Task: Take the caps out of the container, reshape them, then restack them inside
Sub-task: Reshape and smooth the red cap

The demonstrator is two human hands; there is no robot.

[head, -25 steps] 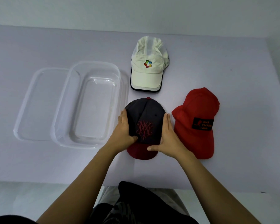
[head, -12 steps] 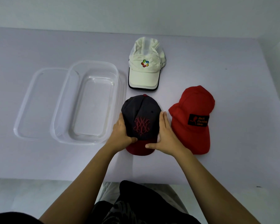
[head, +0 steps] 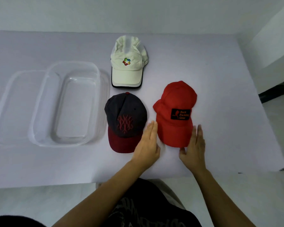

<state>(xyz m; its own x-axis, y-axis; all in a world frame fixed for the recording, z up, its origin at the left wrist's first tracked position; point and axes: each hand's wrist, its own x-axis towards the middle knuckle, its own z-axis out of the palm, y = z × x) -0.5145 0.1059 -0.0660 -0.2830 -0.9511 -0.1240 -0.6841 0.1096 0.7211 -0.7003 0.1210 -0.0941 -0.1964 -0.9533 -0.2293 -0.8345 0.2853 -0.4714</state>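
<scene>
All three caps lie out on the pale table, brims toward the bottom of the frame. None is inside the clear container at centre left. The container's left edge overlaps a clear lid, which lies flat further left.

The red cap, with a black patch on its front, sits right of centre, with one hand on each side of its brim. The left hand has its fingers straight and pressed together, with the tips just beside the cap's left edge. The right hand is also flat with straight fingers, lying along the brim's right side with the thumb near its lower edge. Neither hand curls round anything, and I cannot tell whether either actually touches the fabric.

Just left of the red cap is the dark cap with a maroon brim. The left hand covers the right corner of that brim, and the cap sits close against the container's right wall. The white cap lies above the dark one, near the container's upper right corner and well apart from both hands.

A black bar shows past the table's right edge, and dark clothing fills the bottom centre.
</scene>
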